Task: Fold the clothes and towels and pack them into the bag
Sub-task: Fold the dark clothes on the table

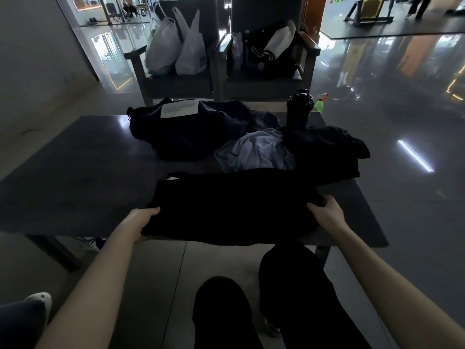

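Black garment [234,207], spread flat and wide, lies across the near edge of the dark surface [75,172], its front hem hanging slightly over that edge.

Two dark armchairs [176,81] stand beyond the far side of the surface. The left one holds white plastic bags [176,46]; the right one holds dark items that cannot be made out clearly.

Dark navy bag [181,132] sits slumped at the far middle of the surface, with a white label [179,110] on its upper face.

A black clothing pile [327,144] rests at the far right, touching the far right corner of the spread garment.

A crumpled light blue cloth [256,152] lies between the bag and the black pile, touching both.

A black shaker bottle [299,109] stands upright behind the black pile.

Left hand [144,220] grips the left end of the garment: thumb on top, fingers tucked under the cloth and out of view. Right hand [324,212] grips the right end, its fingers curled over a bunched fold of the fabric.

A green spray bottle [318,104] stands just beside the shaker, at the far edge.
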The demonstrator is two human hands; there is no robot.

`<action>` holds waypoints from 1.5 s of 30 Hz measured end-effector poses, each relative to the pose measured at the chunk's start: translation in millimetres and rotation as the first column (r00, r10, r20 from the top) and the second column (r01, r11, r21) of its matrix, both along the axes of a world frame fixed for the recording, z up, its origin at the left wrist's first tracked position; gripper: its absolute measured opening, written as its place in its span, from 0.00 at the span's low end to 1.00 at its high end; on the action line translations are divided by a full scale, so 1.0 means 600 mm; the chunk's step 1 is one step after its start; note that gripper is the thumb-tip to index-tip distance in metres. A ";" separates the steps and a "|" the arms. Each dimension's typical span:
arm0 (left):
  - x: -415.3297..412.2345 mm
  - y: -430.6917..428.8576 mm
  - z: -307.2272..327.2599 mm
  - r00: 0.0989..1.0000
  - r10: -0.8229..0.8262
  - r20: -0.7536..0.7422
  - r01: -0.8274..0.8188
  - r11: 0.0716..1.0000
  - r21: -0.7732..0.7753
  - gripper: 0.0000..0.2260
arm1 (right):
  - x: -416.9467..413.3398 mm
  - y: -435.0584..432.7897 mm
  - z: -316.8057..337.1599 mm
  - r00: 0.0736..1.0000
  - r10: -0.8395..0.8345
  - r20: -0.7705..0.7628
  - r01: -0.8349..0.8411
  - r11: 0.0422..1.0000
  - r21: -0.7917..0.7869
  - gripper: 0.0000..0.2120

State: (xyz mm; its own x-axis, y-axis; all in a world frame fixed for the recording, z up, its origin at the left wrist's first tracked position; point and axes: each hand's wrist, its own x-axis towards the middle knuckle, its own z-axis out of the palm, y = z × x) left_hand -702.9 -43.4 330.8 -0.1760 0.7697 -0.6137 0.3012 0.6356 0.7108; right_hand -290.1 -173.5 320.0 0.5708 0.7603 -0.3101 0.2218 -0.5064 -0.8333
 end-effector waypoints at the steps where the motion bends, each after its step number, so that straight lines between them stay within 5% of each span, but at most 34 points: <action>1: -0.003 -0.003 -0.002 1.000 -0.003 -0.015 0.003 1.000 -0.007 0.21 | 0.001 -0.003 0.000 1.000 -0.009 -0.022 0.009 1.000 -0.004 0.24; 7: -0.024 -0.032 0.009 0.994 -0.102 0.026 0.105 0.987 -0.118 0.17 | 0.010 -0.026 0.008 0.989 0.006 -0.150 -0.016 0.998 -0.064 0.25; 14: -0.013 -0.023 -0.007 0.985 -0.047 -0.166 0.071 0.987 0.143 0.18 | -0.001 -0.051 0.012 0.998 0.039 -0.046 -0.041 0.999 -0.031 0.20; 21: 0.002 0.015 -0.016 0.923 -0.095 -0.373 0.168 0.971 0.168 0.12 | 0.004 -0.043 0.009 0.998 0.060 0.030 -0.059 0.998 -0.035 0.17; 28: 0.016 0.062 -0.034 0.872 -0.130 -0.472 0.242 0.952 0.186 0.26 | 0.011 -0.005 0.001 0.992 0.103 0.079 -0.096 0.992 -0.081 0.21; 32: 0.040 0.107 -0.028 0.838 -0.193 -0.511 0.323 0.930 0.178 0.28 | 0.007 0.038 0.001 0.992 0.055 0.116 -0.053 0.998 -0.017 0.26; 37: 0.048 0.178 -0.041 0.766 -0.336 -0.548 0.472 0.873 0.124 0.20 | 0.012 0.086 -0.008 0.981 -0.042 0.188 0.030 0.997 0.069 0.23; 41: 0.065 0.190 -0.034 0.749 -0.246 -0.615 0.471 0.851 0.233 0.08 | 0.015 0.090 -0.023 0.955 -0.110 0.274 0.070 0.986 0.153 0.14; 45: 0.074 0.191 -0.013 0.811 -0.135 -0.569 0.417 0.816 0.401 0.09 | 0.018 0.088 -0.025 0.928 -0.215 0.304 0.119 0.945 0.304 0.09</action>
